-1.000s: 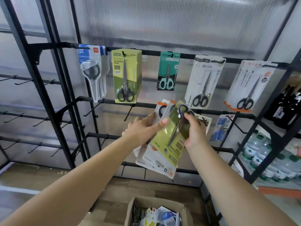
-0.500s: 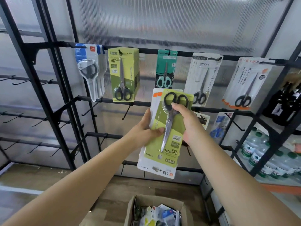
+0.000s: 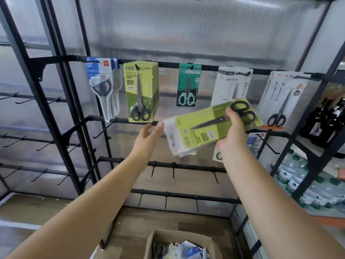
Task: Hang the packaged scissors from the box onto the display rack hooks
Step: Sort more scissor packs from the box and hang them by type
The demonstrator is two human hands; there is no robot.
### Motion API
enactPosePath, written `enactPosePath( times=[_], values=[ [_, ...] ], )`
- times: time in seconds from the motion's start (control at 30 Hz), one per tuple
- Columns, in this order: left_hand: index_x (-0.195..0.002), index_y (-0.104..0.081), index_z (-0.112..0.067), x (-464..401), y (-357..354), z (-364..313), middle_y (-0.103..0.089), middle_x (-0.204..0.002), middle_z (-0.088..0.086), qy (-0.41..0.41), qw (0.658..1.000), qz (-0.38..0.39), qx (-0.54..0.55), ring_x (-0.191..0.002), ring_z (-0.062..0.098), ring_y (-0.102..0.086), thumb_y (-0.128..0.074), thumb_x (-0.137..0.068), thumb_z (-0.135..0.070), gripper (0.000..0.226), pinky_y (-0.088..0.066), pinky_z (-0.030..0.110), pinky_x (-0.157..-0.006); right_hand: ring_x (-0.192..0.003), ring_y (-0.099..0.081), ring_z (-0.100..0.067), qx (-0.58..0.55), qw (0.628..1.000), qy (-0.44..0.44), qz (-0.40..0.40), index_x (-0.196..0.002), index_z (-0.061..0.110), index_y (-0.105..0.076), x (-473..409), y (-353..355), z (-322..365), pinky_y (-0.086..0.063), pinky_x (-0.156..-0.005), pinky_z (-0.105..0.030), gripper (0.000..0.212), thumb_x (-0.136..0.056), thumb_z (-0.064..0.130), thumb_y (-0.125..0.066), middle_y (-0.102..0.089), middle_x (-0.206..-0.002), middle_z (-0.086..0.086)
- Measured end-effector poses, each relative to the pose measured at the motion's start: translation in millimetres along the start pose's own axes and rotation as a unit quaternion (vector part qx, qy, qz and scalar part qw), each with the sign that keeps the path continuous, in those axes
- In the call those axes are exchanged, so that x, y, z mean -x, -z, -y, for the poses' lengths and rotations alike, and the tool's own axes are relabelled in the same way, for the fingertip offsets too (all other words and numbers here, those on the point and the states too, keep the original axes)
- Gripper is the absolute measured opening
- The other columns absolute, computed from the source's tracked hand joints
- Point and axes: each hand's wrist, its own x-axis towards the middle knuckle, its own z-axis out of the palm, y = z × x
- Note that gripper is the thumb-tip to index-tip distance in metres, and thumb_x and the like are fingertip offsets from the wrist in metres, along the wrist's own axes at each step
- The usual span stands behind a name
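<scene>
below the top rail, right hand (image 3: 231, 134) grips a stack of scissor packs (image 3: 209, 126), lying sideways. left hand (image 3: 149, 134) loose, fingertips at the stack's end. best to turn the top green pack upright, line its hole with the green packs' hook (image 3: 137, 66). box (image 3: 179, 243) below.

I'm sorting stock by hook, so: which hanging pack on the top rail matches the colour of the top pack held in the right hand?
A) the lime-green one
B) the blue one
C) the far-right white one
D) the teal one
A: the held pack in the right hand is lime green with black-handled scissors, like the lime-green hanging pack.
</scene>
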Motion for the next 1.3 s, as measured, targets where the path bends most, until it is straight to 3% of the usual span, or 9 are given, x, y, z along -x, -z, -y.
enactPosePath(
  times=[0.2, 0.37, 0.43, 0.6, 0.73, 0.83, 0.9, 1.07, 1.3],
  values=[
    [-0.150, -0.020, -0.017, 16, -29, -13, -0.047, -0.137, 0.001, 0.085, 0.959, 0.079, 0.261, -0.121, 0.017, -0.044, -0.059, -0.045, -0.070, 0.123, -0.031, 0.049, -0.103, -0.135, -0.036, -0.029, 0.106, 0.993, 0.055, 0.007, -0.146, 0.020, -0.025, 3, -2, -10, -0.032, -0.111, -0.048, 0.048, -0.099, 0.020, -0.037, -0.035, -0.148, -0.005],
    [-0.128, -0.052, -0.019, 13, -53, -42, -0.070, -0.104, 0.004, 0.082, 0.909, 0.044, 0.406, -0.082, 0.016, -0.071, -0.072, -0.074, -0.037, 0.060, -0.055, 0.029, -0.060, -0.109, -0.062, -0.029, -0.091, 0.994, -0.058, 0.023, -0.123, 0.015, -0.058, 22, -29, -26, -0.047, -0.098, -0.046, 0.048, -0.081, 0.035, -0.070, -0.065, -0.118, -0.008],
    [-0.127, -0.054, -0.009, 2, -43, -50, -0.069, -0.109, 0.009, 0.078, 0.894, -0.012, 0.441, -0.077, 0.019, -0.069, -0.071, -0.082, -0.017, 0.048, -0.059, 0.032, -0.065, -0.113, -0.059, -0.024, -0.043, 0.996, -0.054, 0.061, -0.119, 0.015, -0.060, 31, -24, -35, -0.045, -0.099, -0.038, 0.053, -0.073, 0.039, -0.073, -0.063, -0.122, -0.007],
    [-0.126, -0.050, -0.009, -10, -13, -64, -0.068, -0.107, 0.008, 0.044, 0.909, -0.079, 0.408, -0.080, 0.020, -0.068, -0.074, -0.078, -0.010, 0.053, -0.059, 0.035, -0.074, -0.122, -0.048, -0.028, 0.022, 0.989, -0.052, 0.140, -0.110, 0.031, -0.055, 33, 6, -38, -0.040, -0.102, -0.043, 0.049, -0.065, 0.048, -0.065, -0.046, -0.133, -0.005],
    [-0.105, -0.057, -0.014, -17, 19, -71, -0.068, -0.095, 0.004, 0.008, 0.922, -0.088, 0.376, -0.080, 0.022, -0.067, -0.067, -0.081, -0.008, 0.026, -0.057, 0.035, -0.068, -0.112, -0.053, -0.013, 0.200, 0.967, 0.101, 0.124, -0.143, 0.026, -0.029, 29, 33, -27, -0.041, -0.097, -0.038, 0.096, -0.061, 0.033, -0.080, -0.053, -0.127, 0.005],
    [-0.094, -0.056, -0.016, -17, 30, -69, -0.068, -0.087, 0.003, -0.015, 0.944, -0.057, 0.326, -0.074, 0.021, -0.067, -0.062, -0.083, -0.005, 0.017, -0.056, 0.036, -0.068, -0.095, -0.062, 0.002, 0.343, 0.897, 0.181, 0.211, -0.106, 0.032, -0.068, 33, 40, -28, -0.047, -0.079, -0.017, 0.034, -0.073, 0.039, -0.065, -0.069, -0.103, 0.014],
    [-0.092, -0.057, -0.014, -14, 32, -68, -0.070, -0.081, 0.003, -0.017, 0.955, -0.040, 0.295, -0.068, 0.021, -0.069, -0.062, -0.081, -0.003, 0.016, -0.057, 0.036, -0.061, -0.088, -0.062, 0.009, 0.366, 0.885, 0.171, 0.234, -0.091, 0.040, -0.071, 35, 37, -23, -0.045, -0.073, -0.011, 0.024, -0.076, 0.053, -0.057, -0.070, -0.091, 0.021],
    [-0.101, -0.060, -0.008, -9, 16, -70, -0.074, -0.075, 0.003, -0.044, 0.966, 0.015, 0.255, -0.067, 0.023, -0.072, -0.065, -0.076, 0.005, 0.028, -0.056, 0.033, -0.053, -0.106, -0.061, -0.006, 0.502, 0.788, 0.020, 0.355, -0.128, 0.033, -0.042, 35, 19, -20, -0.047, -0.092, -0.028, 0.086, -0.053, 0.056, -0.080, -0.062, -0.118, 0.015],
    [-0.118, -0.052, -0.013, -7, -5, -64, -0.069, -0.107, 0.005, 0.021, 0.980, -0.035, 0.194, -0.088, 0.022, -0.069, -0.077, -0.072, -0.040, 0.059, -0.056, 0.038, -0.072, -0.090, -0.069, -0.011, 0.333, 0.895, -0.016, 0.296, -0.114, 0.023, -0.057, 42, 27, -46, -0.050, -0.078, -0.026, 0.068, -0.053, 0.022, -0.086, -0.073, -0.097, 0.005]
  ],
)
